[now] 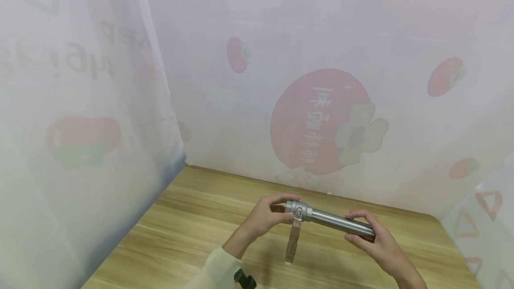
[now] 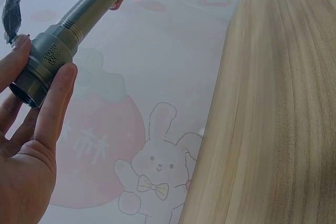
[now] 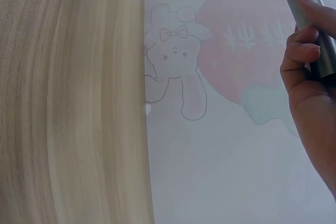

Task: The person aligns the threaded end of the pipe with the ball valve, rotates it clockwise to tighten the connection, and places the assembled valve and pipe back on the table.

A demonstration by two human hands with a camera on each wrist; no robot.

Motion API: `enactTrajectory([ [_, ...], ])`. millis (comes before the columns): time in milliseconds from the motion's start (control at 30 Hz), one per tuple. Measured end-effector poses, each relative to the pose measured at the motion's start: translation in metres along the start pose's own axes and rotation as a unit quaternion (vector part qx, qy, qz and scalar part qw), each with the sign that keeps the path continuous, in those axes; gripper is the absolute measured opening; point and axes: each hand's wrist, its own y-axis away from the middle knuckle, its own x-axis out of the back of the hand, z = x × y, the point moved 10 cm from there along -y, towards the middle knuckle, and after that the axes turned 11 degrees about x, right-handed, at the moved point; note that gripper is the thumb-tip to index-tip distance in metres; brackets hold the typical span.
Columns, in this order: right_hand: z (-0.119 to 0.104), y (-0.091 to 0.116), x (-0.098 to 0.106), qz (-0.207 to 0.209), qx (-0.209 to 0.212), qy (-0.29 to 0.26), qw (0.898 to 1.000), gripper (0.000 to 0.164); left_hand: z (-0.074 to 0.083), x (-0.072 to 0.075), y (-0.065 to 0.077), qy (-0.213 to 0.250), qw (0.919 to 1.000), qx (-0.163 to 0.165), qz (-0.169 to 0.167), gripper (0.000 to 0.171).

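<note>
A: We see a wood-grain desk [image 1: 201,208], printed sheets [image 1: 213,115] behind; valve [image 1: 304,208] meets pipe [image 1: 335,219] above the desk.

B: Left grip [image 1: 263,217] pinches valve, right grip [image 1: 379,242] curls round pipe. Only left wrist view shows us "1000" lettering [image 2: 51,52].

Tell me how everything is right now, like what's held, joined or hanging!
Valve: joined to the pipe, its other end uncovered; whether it is open inside, I can't tell.
Valve handle: sticking out crosswise to the pipe.
Pipe: held above the table, some thread showing by the valve.
Left hand: holding the valve.
Right hand: gripping the pipe's far end.
Printed sheet: hanging behind the table.
</note>
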Motion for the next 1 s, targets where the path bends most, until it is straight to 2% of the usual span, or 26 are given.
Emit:
enactTrajectory([
  [1000,-0.0039,0.0008,0.0055,0.018,0.014,0.032,0.999,0.042,0.0009,-0.0006,0.0005,0.002,1.0000,0.004,0.001,0.050],
])
